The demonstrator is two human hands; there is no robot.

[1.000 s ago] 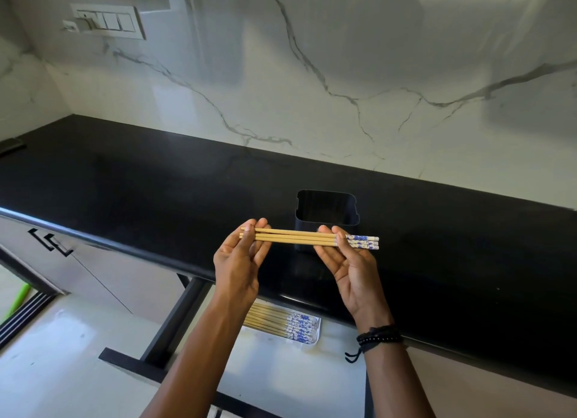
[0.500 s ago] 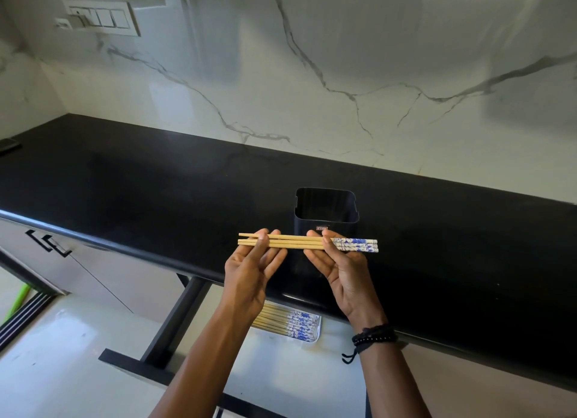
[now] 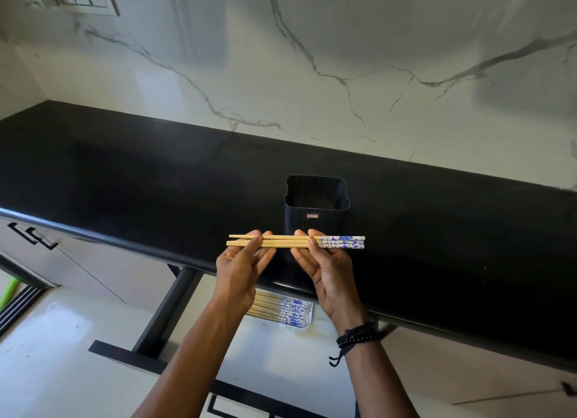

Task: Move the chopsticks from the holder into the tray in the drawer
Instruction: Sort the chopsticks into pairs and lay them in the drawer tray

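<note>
The left hand point(image 3: 242, 272) and right hand point(image 3: 328, 272) are each pinching one level bundle of chopsticks point(image 3: 290, 242), thumbs on top and fingers beneath, just over the tabletop's point(image 3: 140, 186) front edge. Below them, the open drawer point(image 3: 274, 352) is holding a tray point(image 3: 310, 319) where other chopsticks point(image 3: 278, 310) are lying side by side. Further back, the black holder point(image 3: 316, 213) is standing upright on the tabletop near that front edge.

Dim, soft daylight. The glossy wall point(image 3: 343, 58) shows pale sheen at left and grey shadowy patches at right. The black surface point(image 3: 125, 174) swallows detail. Wide-angle bending curves the edges; focus stays sharp.
</note>
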